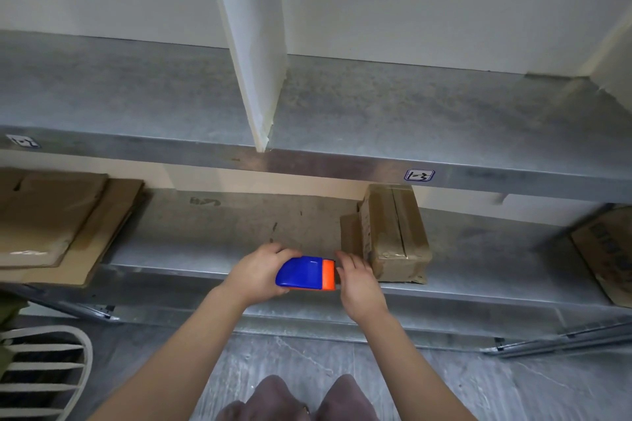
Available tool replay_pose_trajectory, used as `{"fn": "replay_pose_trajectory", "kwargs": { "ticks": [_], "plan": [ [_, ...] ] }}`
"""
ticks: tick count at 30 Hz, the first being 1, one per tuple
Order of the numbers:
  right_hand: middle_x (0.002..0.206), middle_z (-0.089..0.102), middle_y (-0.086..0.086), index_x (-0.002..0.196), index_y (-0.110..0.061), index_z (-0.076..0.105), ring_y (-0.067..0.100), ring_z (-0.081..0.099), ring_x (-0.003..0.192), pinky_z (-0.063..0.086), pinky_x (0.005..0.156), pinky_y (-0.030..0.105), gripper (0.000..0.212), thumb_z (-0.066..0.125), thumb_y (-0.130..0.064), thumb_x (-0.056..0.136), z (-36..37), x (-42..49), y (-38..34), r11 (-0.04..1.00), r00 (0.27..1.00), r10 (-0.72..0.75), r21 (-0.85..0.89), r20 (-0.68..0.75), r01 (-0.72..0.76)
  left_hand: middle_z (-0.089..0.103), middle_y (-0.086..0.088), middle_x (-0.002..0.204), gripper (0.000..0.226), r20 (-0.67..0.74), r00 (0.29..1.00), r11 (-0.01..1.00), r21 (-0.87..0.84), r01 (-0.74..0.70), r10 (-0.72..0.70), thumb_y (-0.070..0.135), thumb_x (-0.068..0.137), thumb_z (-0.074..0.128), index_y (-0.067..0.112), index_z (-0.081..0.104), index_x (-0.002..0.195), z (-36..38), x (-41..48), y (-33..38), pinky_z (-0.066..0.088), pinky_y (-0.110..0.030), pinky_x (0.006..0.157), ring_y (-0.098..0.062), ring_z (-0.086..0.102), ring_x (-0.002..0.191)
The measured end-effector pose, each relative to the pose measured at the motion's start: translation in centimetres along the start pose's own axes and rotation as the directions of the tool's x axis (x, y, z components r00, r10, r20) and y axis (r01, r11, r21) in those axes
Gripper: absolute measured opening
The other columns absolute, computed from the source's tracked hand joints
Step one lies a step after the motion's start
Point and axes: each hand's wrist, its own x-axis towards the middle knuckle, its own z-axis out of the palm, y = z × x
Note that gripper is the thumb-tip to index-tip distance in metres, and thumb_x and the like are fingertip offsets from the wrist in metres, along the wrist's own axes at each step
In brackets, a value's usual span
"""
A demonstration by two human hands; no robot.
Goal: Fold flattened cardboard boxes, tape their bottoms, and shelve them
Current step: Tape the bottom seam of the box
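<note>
Probably between boxes: left hand [257, 272] grips tape dispenser [305, 274], right hand [359, 285] at its orange end, pinch unclear. Taped box [393, 232] sits just beyond on lower shelf [164, 270]; next needs a flat from the cardboard stack [58, 222], left.

Head-worn camera, looking forward and down, close over metal shelves [342, 167]

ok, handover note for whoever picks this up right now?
Left hand grips the tape dispenser. Right hand is at its orange end; whether it pinches tape is unclear.
One taped box lies on the lower shelf, right of the hands. Flattened cardboard is stacked at the shelf's left end.
Done: that box taped and shelved.
Left: fold, tape and shelve the flat ones.
</note>
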Motion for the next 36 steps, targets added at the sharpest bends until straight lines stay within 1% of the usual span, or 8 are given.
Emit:
{"fn": "replay_pose_trajectory", "kwargs": {
  "ticks": [5,12,16,19,24,27,31,36],
  "plan": [
    [0.148,0.041,0.005,0.151,-0.019,0.029,0.023,0.036,0.136,0.032,0.111,0.030,0.058,0.044,-0.002,0.098,0.5,0.1,0.4,1.000,1.000,0.014,-0.004,0.022,-0.014,0.058,0.004,0.116,0.061,-0.033,0.999,1.000,-0.015,0.005,-0.005,0.032,0.073,0.073,0.031,0.052,0.130,-0.4,-0.2,0.5,0.051,-0.032,0.081,-0.017,0.054,0.106],
    [0.149,0.039,0.004,0.148,-0.019,0.034,0.025,0.037,0.136,0.035,0.112,0.032,0.050,0.046,-0.012,0.100,0.9,1.4,0.8,0.997,0.993,0.024,-0.069,0.115,-0.016,0.056,0.007,0.117,0.061,-0.028,0.998,0.999,-0.013,0.052,-0.052,0.034,0.075,0.071,0.033,0.050,0.132,-0.6,-0.3,-0.1,0.050,-0.029,0.079,-0.014,0.052,0.108],
    [0.152,0.034,0.002,0.145,-0.023,0.037,0.028,0.035,0.135,0.042,0.102,0.036,0.044,0.044,-0.019,0.101,1.1,2.3,0.6,0.993,0.984,0.048,-0.119,0.173,-0.028,0.056,0.009,0.113,0.058,-0.021,0.997,0.996,-0.047,0.076,-0.077,0.038,0.076,0.072,0.036,0.052,0.130,-0.8,-0.1,-0.8,0.050,-0.030,0.075,-0.014,0.053,0.105],
    [0.148,0.034,0.000,0.140,-0.028,0.042,0.028,0.035,0.132,0.049,0.092,0.038,0.039,0.044,-0.023,0.101,1.3,2.9,0.4,0.988,0.980,0.091,-0.141,0.174,-0.067,0.057,0.010,0.114,0.059,0.009,0.997,0.993,-0.080,0.082,-0.082,0.044,0.075,0.074,0.036,0.052,0.130,-1.3,0.4,-1.6,0.051,-0.031,0.079,-0.012,0.055,0.102],
    [0.142,0.036,-0.002,0.129,-0.027,0.051,0.025,0.038,0.124,0.050,0.081,0.034,0.038,0.052,-0.016,0.093,2.1,3.5,-0.2,0.981,0.984,0.124,-0.164,0.131,-0.102,0.050,0.018,0.107,0.061,0.007,0.999,0.993,-0.113,0.033,-0.033,0.034,0.074,0.076,0.036,0.051,0.130,-1.0,-0.3,-2.2,0.045,-0.022,0.083,-0.004,0.048,0.098],
    [0.141,0.037,-0.002,0.124,-0.024,0.055,0.023,0.040,0.123,0.050,0.081,0.034,0.039,0.053,-0.008,0.088,2.6,3.6,-0.4,0.987,0.986,0.110,-0.134,0.127,-0.093,0.051,0.017,0.115,0.065,0.000,1.000,0.993,-0.121,0.018,-0.018,0.034,0.075,0.076,0.038,0.047,0.134,-0.8,-0.7,-2.3,0.044,-0.023,0.089,-0.002,0.046,0.105],
    [0.139,0.042,-0.003,0.123,-0.025,0.058,0.022,0.044,0.122,0.051,0.083,0.034,0.037,0.055,-0.010,0.088,2.8,3.7,0.2,0.994,0.990,0.095,-0.071,0.108,-0.088,0.052,0.016,0.122,0.069,0.000,1.000,0.993,-0.119,0.007,-0.007,0.034,0.074,0.077,0.039,0.045,0.135,-0.6,-0.9,-2.5,0.045,-0.024,0.092,-0.003,0.047,0.111],
    [0.137,0.045,0.000,0.122,-0.016,0.059,0.022,0.047,0.121,0.048,0.089,0.032,0.035,0.054,-0.008,0.089,3.0,3.2,1.4,1.000,0.994,0.011,-0.025,0.111,-0.008,0.051,0.018,0.120,0.070,0.000,1.000,0.995,-0.099,-0.006,0.007,0.033,0.073,0.078,0.038,0.046,0.135,-0.8,-0.7,-2.5,0.040,-0.017,0.090,0.000,0.045,0.109]
  ]
}}
